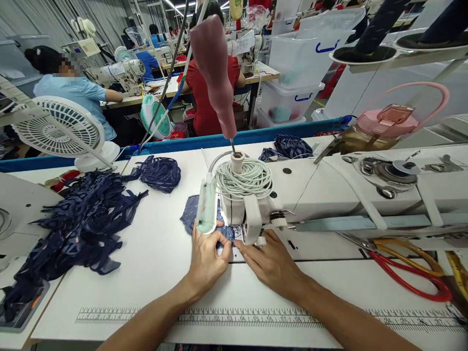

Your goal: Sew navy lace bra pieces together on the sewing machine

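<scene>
Dark blue lace fabric (189, 213) lies under the head of a white sewing machine (310, 187), partly hidden by a pale green lamp or guard (206, 207). Just left of the needle area, my left hand (208, 253) has thumb and fingers pinched on the fabric's near edge. My right hand (272, 261) is at the right of the presser area, its index fingertip touching the edge of the same fabric, the other fingers curled together. Coiled pale cord (244, 178) sits on the machine head, below a pink-handled screwdriver (215, 73) standing upright.
A heap of navy strips (91, 214) covers the left side, with a navy bundle (161, 174) beyond. Red and orange scissors (409, 268) lie at right. A white fan (62, 129) stands left, a pink-lidded bottle (383, 126) back right. People sit at machines ahead.
</scene>
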`<act>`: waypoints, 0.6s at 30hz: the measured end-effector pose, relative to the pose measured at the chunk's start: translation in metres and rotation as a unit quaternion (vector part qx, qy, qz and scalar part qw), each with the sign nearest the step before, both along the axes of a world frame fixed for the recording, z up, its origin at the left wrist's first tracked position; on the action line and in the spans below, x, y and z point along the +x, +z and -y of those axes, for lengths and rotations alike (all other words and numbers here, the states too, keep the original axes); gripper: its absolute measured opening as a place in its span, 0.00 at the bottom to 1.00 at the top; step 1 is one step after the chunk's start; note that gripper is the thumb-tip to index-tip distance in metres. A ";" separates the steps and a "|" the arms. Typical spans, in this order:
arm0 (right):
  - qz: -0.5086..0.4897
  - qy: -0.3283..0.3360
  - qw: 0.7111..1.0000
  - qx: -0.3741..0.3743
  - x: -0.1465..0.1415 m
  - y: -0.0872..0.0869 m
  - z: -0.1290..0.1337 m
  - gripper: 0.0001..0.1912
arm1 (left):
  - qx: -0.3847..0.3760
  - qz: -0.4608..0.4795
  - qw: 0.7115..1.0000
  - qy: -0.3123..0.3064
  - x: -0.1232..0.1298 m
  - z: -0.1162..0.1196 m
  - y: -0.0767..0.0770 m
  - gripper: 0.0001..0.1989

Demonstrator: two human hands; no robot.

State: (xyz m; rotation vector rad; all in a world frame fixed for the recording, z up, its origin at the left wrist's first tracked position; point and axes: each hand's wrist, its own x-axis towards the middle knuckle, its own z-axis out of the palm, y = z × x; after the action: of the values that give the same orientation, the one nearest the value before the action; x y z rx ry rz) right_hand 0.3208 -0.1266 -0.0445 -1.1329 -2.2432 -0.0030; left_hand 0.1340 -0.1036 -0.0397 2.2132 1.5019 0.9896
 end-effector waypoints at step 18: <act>-0.027 -0.029 0.999 0.000 -0.002 0.000 0.003 0.12 | 0.216 -0.291 0.922 -0.132 -0.016 0.015 -0.003 0.11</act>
State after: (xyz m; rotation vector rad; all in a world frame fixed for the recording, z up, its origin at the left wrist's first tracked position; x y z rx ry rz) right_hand 0.3192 -0.1297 -0.0444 -1.1853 -2.1620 0.0041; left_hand 0.1178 -0.1185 -0.0426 3.1390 1.1983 0.6439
